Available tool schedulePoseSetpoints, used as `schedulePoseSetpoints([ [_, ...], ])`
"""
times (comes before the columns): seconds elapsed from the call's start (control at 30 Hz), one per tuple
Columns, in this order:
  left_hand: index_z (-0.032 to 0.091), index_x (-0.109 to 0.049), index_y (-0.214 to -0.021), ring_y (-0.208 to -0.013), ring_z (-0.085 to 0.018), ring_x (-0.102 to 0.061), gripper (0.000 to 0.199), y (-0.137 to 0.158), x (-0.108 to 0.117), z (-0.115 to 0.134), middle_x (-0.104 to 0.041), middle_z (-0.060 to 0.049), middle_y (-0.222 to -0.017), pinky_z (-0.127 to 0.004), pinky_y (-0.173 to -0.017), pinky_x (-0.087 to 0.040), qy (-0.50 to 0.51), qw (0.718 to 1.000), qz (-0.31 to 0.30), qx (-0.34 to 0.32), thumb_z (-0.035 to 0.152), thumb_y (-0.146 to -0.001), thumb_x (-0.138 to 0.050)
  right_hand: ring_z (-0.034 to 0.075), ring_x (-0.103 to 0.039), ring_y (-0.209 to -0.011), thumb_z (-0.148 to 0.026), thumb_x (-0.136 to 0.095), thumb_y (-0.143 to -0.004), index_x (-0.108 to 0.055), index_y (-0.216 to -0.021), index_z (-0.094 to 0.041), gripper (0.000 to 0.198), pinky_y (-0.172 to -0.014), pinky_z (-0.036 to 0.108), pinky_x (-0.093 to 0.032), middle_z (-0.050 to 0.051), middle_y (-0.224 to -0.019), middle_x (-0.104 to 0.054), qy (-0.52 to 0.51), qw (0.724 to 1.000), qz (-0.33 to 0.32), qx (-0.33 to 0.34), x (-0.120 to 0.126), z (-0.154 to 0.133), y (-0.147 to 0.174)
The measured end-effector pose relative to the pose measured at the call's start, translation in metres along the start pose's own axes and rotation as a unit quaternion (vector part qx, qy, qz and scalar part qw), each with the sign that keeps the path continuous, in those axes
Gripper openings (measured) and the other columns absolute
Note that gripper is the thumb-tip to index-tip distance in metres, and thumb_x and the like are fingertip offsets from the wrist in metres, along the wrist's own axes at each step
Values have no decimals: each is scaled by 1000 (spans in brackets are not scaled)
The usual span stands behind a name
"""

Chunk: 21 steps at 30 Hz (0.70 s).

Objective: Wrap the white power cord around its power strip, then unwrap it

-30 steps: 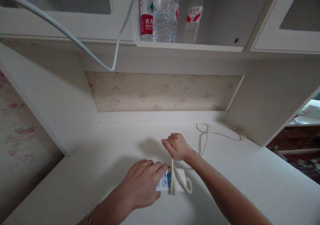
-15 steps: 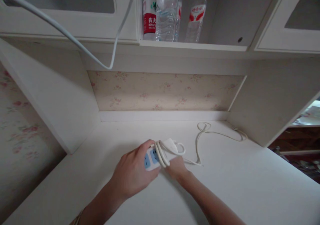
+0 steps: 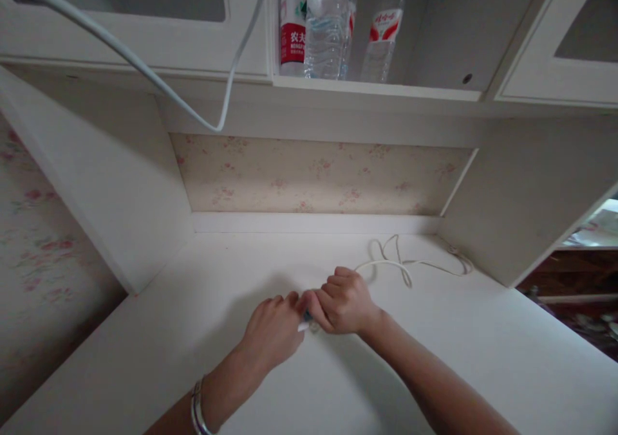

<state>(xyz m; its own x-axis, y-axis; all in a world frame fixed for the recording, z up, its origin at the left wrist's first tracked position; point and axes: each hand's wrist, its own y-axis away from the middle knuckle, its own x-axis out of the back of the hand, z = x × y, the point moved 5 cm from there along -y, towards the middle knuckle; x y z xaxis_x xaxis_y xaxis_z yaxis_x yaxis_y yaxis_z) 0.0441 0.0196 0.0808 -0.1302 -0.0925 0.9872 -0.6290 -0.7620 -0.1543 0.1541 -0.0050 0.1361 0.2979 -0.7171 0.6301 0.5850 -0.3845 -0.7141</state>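
My left hand is closed around a white power strip, of which only a small end and a bit of blue show between the hands. Pressed up against it, my right hand makes a fist around the strip's off-white cord. The cord leaves the fist at the top right and runs loosely looped over the white desktop toward the back right corner. Both hands are a little above the desktop. Most of the strip and the wound part of the cord are hidden behind my fingers.
Overhead, a cabinet shelf holds several plastic bottles. A thick white cable hangs down at the upper left. Side panels close in the desk at left and right, with flowered wallpaper behind.
My right hand has come up from beneath the power strip to its near side and closed on the cord. The strip is now mostly covered, and the loose cord has shifted into new loops.
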Motion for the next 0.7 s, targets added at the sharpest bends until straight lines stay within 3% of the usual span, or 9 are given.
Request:
schedulePoseSetpoints([
  [0.2, 24, -45, -118, -97, -26, -58, 48, 24, 23, 26, -61, -5, -110, -40, -88, -44, 49, 992, -27, -111, 27, -73, -62, 10, -40, -42, -25, -34, -92, -54, -48, -17, 49, -59, 29, -26, 1, -44, -54, -45, 989, -107, -94, -23, 44, -7],
  [0.37, 25, -47, -110, -94, -23, -59, 46, 43, 43, 38, -62, -1, -111, -37, -88, -45, 116, 981, -26, -155, 31, -68, -66, 12, -52, -49, -32, -24, -97, -59, -52, -17, 59, -58, 26, -28, 3, -49, -59, -85, 949, -186, -241, -59, 60, 16],
  [0.5, 24, -47, -109, -92, -21, -61, 44, 38, 49, 22, -64, -2, -104, -34, -86, -45, 134, 988, 41, -71, 24, -68, -62, 11, -56, -51, -31, -23, -98, -64, -58, -17, 59, -53, 24, -29, 3, -52, -63, -85, 911, -241, -323, -83, 48, 50],
  [0.6, 23, -48, -108, -92, -23, -62, 40, 23, 52, -5, -65, -5, -104, -34, -82, -45, 90, 992, 86, 29, 24, -70, -60, 13, -57, -52, -27, -33, -95, -66, -65, -16, 46, -52, 24, -28, 5, -57, -66, -71, 912, -254, -313, -82, 22, 69],
  [0.7, 21, -48, -107, -89, -25, -63, 31, 5, 51, -34, -65, -8, -98, -34, -77, -45, 36, 985, 102, 136, 30, -78, -55, 13, -56, -49, -25, -36, -94, -63, -66, -17, 40, -52, 26, -27, 4, -55, -65, -50, 933, -241, -263, -66, -5, 75],
])
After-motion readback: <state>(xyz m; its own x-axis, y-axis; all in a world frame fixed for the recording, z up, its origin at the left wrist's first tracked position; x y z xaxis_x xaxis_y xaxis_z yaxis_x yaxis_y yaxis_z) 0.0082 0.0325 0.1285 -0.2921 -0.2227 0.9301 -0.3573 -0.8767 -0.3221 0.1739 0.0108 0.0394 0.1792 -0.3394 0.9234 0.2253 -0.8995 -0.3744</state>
